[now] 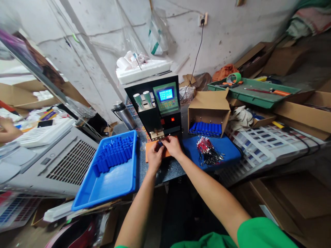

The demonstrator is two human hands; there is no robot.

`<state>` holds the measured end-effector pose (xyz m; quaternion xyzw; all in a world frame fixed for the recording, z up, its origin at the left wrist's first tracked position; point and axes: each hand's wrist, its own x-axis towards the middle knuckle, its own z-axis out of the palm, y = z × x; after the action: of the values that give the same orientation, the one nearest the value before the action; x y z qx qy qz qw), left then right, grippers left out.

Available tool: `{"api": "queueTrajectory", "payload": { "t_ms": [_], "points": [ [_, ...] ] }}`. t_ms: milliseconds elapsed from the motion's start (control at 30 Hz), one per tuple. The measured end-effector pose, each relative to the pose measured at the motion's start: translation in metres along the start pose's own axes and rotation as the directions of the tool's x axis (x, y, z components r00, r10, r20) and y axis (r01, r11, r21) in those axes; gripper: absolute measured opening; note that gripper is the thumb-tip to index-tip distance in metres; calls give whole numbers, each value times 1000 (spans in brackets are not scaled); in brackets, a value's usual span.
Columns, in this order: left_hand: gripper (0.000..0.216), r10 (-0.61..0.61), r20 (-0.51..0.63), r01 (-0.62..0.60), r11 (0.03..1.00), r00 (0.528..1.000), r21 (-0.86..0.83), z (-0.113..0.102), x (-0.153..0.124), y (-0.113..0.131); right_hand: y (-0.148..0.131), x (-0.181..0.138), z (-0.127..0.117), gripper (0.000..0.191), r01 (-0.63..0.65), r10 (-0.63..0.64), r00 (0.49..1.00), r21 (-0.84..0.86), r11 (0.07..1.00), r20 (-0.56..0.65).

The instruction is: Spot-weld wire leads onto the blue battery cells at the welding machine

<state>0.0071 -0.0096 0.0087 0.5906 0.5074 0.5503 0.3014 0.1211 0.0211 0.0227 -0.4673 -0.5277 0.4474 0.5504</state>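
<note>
A black spot welder with a lit blue screen stands before me. Just under its electrodes, my left hand is closed around a dark blue battery cell, mostly covered by the fingers. My right hand meets it from the right in a pinch; a small white tip shows above the fingers, like the connectors on the wire leads, though the rest of it is hidden. Both hands are over an orange pad. To the right, a bundle of red and black wire leads lies on a blue surface.
A blue tray with rows of blue cells is at left, a steel flask behind it. On the right are a cardboard box of blue cells and a green tray of tools. Another person's hand shows far left.
</note>
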Motion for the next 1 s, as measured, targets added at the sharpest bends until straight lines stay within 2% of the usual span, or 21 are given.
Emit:
{"api": "queueTrajectory", "payload": {
  "t_ms": [167, 467, 1000],
  "points": [
    [29, 6, 17, -6, 1000, 1000, -28, 1, 0, 0, -3, -2, -1, 19, 0, 0, 1000, -30, 1000, -13],
    [23, 8, -12, -8, 1000, 1000, 22, 2, 0, 2, -1, -2, -1, 22, 14, -15, 1000, -51, 999, -17],
    [28, -6, -19, 7, 1000, 1000, 23, 3, -1, 4, -1, -4, 0, 26, 5, -7, 1000, -69, 998, -30]
  ]
}}
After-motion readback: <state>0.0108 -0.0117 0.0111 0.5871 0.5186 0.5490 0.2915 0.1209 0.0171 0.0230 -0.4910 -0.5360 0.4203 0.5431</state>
